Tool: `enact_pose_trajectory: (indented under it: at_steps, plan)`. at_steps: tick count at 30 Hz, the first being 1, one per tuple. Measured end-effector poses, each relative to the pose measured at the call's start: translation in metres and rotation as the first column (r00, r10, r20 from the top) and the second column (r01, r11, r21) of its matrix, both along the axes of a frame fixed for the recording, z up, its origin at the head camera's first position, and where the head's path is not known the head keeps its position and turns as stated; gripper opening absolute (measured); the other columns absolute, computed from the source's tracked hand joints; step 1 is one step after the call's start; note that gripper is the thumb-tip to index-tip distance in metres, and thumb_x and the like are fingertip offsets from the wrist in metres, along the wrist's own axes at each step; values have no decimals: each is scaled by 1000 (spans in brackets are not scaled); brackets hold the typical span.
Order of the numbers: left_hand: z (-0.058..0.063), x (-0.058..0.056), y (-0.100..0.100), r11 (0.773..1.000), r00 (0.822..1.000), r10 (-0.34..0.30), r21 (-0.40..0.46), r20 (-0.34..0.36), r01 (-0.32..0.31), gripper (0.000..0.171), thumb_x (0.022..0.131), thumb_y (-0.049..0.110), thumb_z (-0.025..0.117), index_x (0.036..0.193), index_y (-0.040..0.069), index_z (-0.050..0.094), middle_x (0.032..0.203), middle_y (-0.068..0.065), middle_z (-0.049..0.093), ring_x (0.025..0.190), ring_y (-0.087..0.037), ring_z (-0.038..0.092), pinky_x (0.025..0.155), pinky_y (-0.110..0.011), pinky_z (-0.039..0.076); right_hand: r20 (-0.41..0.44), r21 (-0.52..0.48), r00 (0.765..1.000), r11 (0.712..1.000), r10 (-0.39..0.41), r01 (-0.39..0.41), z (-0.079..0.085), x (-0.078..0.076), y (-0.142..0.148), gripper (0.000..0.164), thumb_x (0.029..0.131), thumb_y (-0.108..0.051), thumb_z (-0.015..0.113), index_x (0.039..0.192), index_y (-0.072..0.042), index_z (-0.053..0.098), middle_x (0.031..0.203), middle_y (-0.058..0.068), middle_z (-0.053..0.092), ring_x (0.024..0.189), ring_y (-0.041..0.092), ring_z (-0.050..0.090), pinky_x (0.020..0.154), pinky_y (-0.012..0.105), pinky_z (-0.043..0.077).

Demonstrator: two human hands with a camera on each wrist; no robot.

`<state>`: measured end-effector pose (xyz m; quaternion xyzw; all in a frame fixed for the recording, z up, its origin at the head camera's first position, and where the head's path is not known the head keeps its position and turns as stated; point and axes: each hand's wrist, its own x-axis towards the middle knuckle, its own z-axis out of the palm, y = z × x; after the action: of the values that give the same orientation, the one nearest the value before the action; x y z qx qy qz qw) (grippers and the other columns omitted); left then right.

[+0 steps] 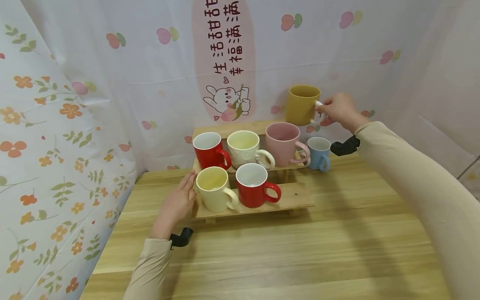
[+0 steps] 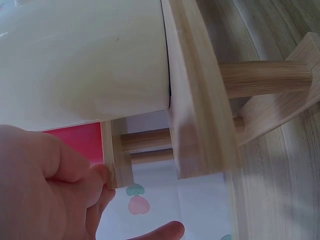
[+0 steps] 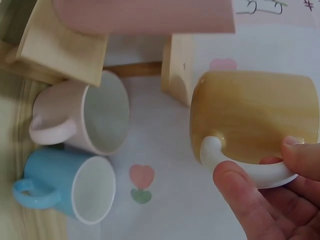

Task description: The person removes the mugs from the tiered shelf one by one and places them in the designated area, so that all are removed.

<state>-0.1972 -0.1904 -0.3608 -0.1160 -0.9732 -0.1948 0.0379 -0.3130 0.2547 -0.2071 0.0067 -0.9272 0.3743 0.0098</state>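
Note:
My right hand (image 1: 339, 110) pinches the white handle (image 3: 250, 172) of a mustard-yellow mug (image 1: 300, 106), held in the air at the back right, close to the wall cloth. My left hand (image 1: 180, 200) is at the left end of a tiered wooden rack (image 1: 290, 196), its fingertips (image 2: 101, 174) at a corner of the middle board. On the front tier stand a cream mug (image 1: 213, 189) and a red mug (image 1: 253, 187). The middle tier bears another red mug (image 1: 208, 156), a white-rimmed embossed cream mug (image 1: 241, 152) and a large pink mug (image 1: 281, 146).
A blue mug (image 1: 318, 152) stands on the table (image 1: 318, 250) right of the rack, with a pale pink mug (image 3: 65, 112) beside it, mostly hidden in the head view. The rack's top board (image 1: 225, 129) runs along the back. Patterned cloth (image 1: 150, 83) hangs behind and at the left.

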Motion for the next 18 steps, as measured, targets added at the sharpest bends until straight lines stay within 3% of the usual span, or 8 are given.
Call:
enact_pose_trajectory:
  at_steps: [3, 5, 8, 10, 12, 16, 18]
  plan:
    - [1, 1, 1, 1000, 1000, -3, -2, 4, 3, 52, 101, 20, 27, 151, 6, 26, 159, -7, 21, 134, -37, 40, 108, -53, 35, -7, 27, 1000, 1000, -12, 12, -3, 3, 9, 47, 96, -28, 54, 123, 11, 57, 105, 19, 62, 58, 6, 68, 64, 17, 54]
    - [1, 1, 2, 1000, 1000, -4, -4, 10, 4, 52, 101, 20, 27, 151, 5, 25, 159, -7, 20, 134, -38, 40, 107, -54, 35, -8, 35, 1000, 999, -16, 17, -6, 5, 15, 47, 96, -28, 54, 122, 11, 58, 100, 17, 64, 59, 8, 69, 77, 29, 56]
    - [2, 1, 2, 1000, 1000, -4, -4, 19, 4, 52, 101, 20, 26, 151, 5, 24, 160, -7, 19, 134, -39, 39, 107, -54, 35, -11, 56, 1000, 998, -27, 27, -10, 6, 24, 47, 96, -30, 54, 121, 10, 58, 93, 13, 66, 59, 8, 69, 93, 48, 50]
    - [2, 2, 1, 1000, 1000, -3, -2, 21, 3, 52, 101, 19, 27, 152, 5, 24, 160, -7, 19, 134, -39, 39, 107, -54, 35, -12, 54, 999, 998, -33, 33, -13, 6, 28, 48, 96, -30, 54, 121, 10, 58, 93, 16, 67, 58, 7, 68, 96, 54, 45]
    - [1, 1, 0, 1000, 1000, 0, -1, 20, 0, 52, 101, 18, 27, 151, 5, 24, 160, -7, 19, 134, -39, 39, 107, -54, 35, -19, 52, 999, 998, -43, 44, -17, 6, 33, 47, 96, -30, 54, 119, 10, 59, 99, 20, 66, 57, 7, 68, 93, 50, 48]
    - [1, 1, -1, 1000, 1000, -6, 3, 16, 6, 51, 101, 18, 28, 151, 6, 25, 160, -7, 19, 134, -38, 39, 106, -55, 35, -41, 40, 997, 997, -70, 71, -24, 8, 44, 45, 95, -29, 55, 115, 12, 60, 104, 25, 64, 57, 8, 69, 74, 28, 56]
    - [1, 0, 0, 1000, 1000, -13, -1, 13, 13, 51, 101, 18, 28, 151, 6, 25, 160, -7, 20, 134, -38, 40, 106, -55, 36, -45, 39, 996, 996, -77, 79, -27, 9, 51, 46, 95, -28, 55, 115, 14, 59, 102, 25, 64, 56, 8, 68, 74, 29, 56]
